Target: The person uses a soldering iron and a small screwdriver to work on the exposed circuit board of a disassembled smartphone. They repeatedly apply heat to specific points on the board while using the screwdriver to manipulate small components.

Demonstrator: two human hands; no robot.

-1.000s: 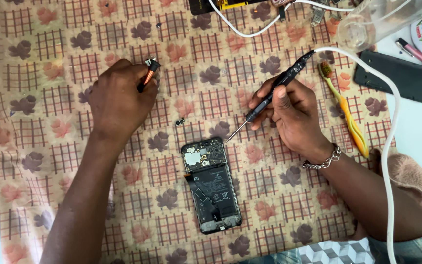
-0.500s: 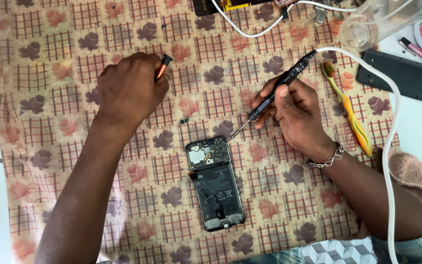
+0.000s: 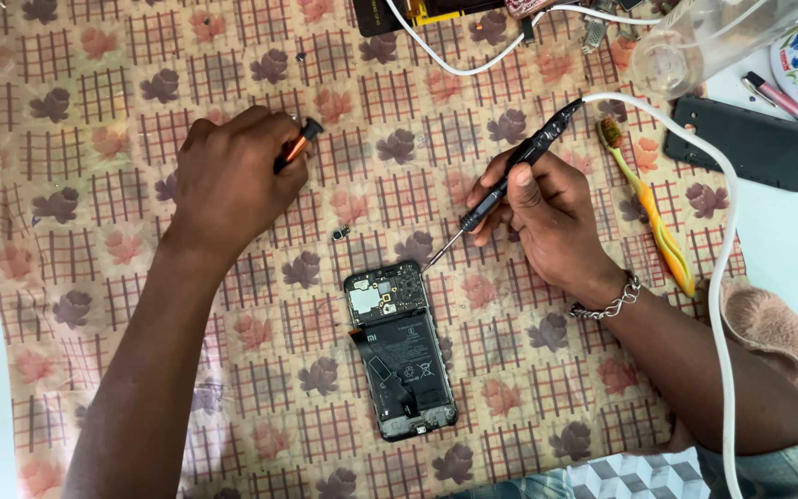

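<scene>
An opened phone [image 3: 401, 347] with its back cover off lies on the patterned cloth [image 3: 94, 111], its battery and circuit board showing. My right hand [image 3: 547, 217] grips a black screwdriver [image 3: 508, 176], whose tip rests at the phone's upper right corner. My left hand [image 3: 233, 180] is up and left of the phone, closed around a small orange and black tool [image 3: 294, 146]. A tiny dark part [image 3: 340, 234] lies on the cloth above the phone.
A yellow-orange toothbrush [image 3: 650, 208] lies right of my right hand. A thick white cable [image 3: 718, 268] curves down the right side. A black phone cover [image 3: 739, 143], a clear plastic container [image 3: 695, 42] and pens sit at the top right. A pink towel [image 3: 778, 328] is under my right forearm.
My left hand with the orange tool has shifted slightly right and down relative to the cloth. The right hand keeps the screwdriver at the phone's corner.
</scene>
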